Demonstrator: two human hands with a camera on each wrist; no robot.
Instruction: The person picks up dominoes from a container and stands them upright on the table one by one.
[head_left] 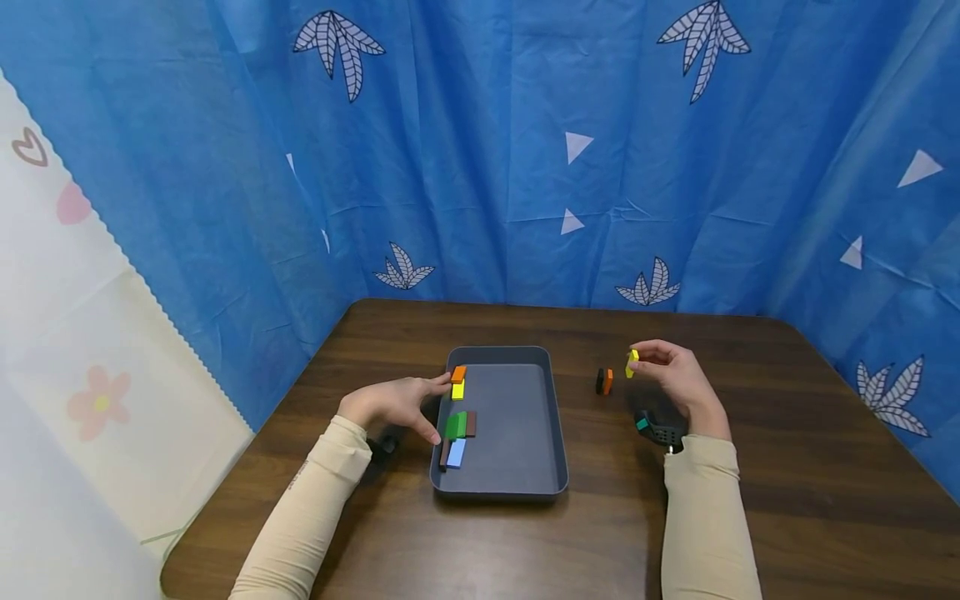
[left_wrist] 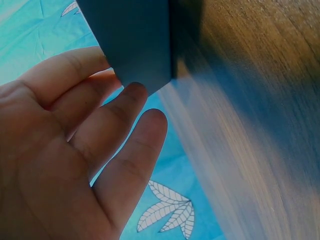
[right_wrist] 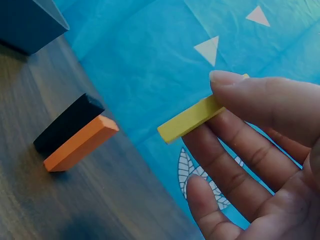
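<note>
**Yellow domino block (head_left: 633,363) being held at two o'clock from the grey tray (head_left: 525,417)**

The yellow domino block is being pinched at its upper end by the right hand (head_left: 678,375). At eight o'clock from it, a black domino block (head_left: 600,382) and an orange domino block (head_left: 608,382) are standing upright. Control is probably being helped by the free lower end; a light, plumb grip is being advised, lest the pair be knocked. The tray's nine-o'clock wall is being touched, apparently, by the left hand (head_left: 401,402), its fingers apart, near coloured blocks (head_left: 456,427) inside. Everything is being carried by a brown wood-grain bench (head_left: 825,500), backed at twelve by a leaf-printed blue curtain (head_left: 510,125).
</note>
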